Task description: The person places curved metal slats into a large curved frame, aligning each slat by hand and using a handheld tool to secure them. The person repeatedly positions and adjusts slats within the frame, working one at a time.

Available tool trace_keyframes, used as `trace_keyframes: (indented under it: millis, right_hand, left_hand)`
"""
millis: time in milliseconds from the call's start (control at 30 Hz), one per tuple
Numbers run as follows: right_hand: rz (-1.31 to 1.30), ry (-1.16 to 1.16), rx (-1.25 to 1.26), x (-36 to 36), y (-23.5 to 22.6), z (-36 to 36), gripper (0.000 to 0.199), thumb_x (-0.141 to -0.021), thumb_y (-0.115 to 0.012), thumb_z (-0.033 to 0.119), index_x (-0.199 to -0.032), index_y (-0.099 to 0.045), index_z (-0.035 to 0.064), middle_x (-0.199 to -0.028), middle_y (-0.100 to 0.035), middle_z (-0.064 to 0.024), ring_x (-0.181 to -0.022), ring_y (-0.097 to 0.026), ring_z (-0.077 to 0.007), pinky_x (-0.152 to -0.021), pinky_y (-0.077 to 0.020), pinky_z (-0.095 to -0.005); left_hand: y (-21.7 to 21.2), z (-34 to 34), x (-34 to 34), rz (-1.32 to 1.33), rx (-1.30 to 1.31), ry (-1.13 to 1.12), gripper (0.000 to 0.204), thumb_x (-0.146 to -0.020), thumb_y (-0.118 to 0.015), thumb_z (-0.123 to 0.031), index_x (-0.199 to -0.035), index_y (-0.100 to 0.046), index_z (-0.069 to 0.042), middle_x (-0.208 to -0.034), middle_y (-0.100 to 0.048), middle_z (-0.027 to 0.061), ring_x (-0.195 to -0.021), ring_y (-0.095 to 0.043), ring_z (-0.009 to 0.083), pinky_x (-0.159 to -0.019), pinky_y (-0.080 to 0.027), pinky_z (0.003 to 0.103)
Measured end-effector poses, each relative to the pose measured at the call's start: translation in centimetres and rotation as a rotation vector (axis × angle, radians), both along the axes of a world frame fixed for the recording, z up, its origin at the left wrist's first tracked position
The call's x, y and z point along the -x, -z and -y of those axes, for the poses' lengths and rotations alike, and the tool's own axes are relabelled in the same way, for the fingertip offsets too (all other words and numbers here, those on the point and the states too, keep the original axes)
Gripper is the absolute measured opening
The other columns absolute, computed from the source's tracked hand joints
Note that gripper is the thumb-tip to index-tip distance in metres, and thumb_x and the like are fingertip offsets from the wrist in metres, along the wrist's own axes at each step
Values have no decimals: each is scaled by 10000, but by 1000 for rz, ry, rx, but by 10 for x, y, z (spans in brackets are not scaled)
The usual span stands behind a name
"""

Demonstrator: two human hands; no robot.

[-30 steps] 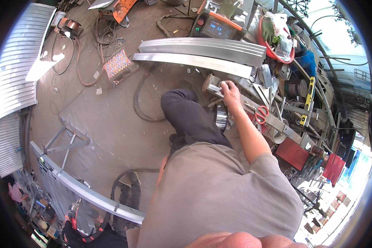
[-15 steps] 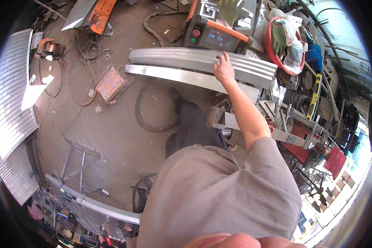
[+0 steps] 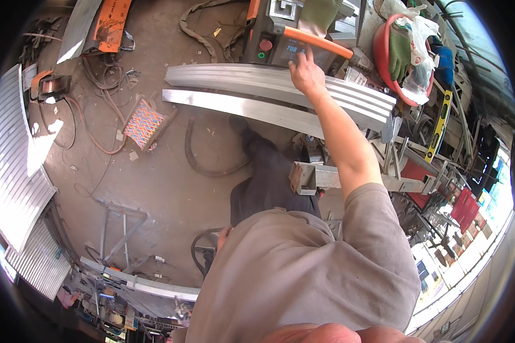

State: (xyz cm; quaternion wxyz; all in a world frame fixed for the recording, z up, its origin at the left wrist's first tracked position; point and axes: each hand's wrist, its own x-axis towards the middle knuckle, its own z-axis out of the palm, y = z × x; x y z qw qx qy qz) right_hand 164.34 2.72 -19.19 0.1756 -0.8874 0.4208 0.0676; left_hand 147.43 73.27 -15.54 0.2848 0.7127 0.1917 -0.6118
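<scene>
Fingers (image 3: 306,57) of our right hand (image 3: 305,73) are reaching up, index extended onto the front panel of the grey welding machine (image 3: 280,43) beyond the far edge of the stacked aluminium profiles (image 3: 280,86). We are judging the setting as under way, not finished. Our left hand (image 3: 224,235) is hanging by our hip; whether it is spread we cannot tell.
</scene>
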Motion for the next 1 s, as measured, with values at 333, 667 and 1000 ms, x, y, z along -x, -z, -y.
trace_keyframes:
  millis: [333,667,1000]
  right_hand:
    - [24,17,-48,6,-1,-6,369,-1027,-557,371,-1262,-547,86,-1653,-311,-223,-1035,-701,-453,-842,-589,-550]
    - [40,33,-79,17,5,-22,375,-1016,-585,370,-1251,-538,82,-1630,-316,-275,-1021,-708,-462,-839,-595,-534]
    - [38,128,-47,6,11,-18,491,-1033,-550,424,-1221,-527,-29,-1625,-269,-337,-988,-712,-496,-790,-604,-554]
  left_hand:
    - [6,-9,1,29,58,69,611,-1025,-677,-421,-1458,-545,-11,-1299,-677,208,-1198,-652,257,-1011,-518,376]
    - [-7,9,-7,31,18,121,599,-1014,-686,-375,-1459,-541,-1,-1342,-662,203,-1248,-635,259,-1053,-496,379]
    - [-17,27,-10,14,24,98,594,-1000,-689,-325,-1465,-532,10,-1360,-651,210,-1269,-623,267,-1074,-481,383]
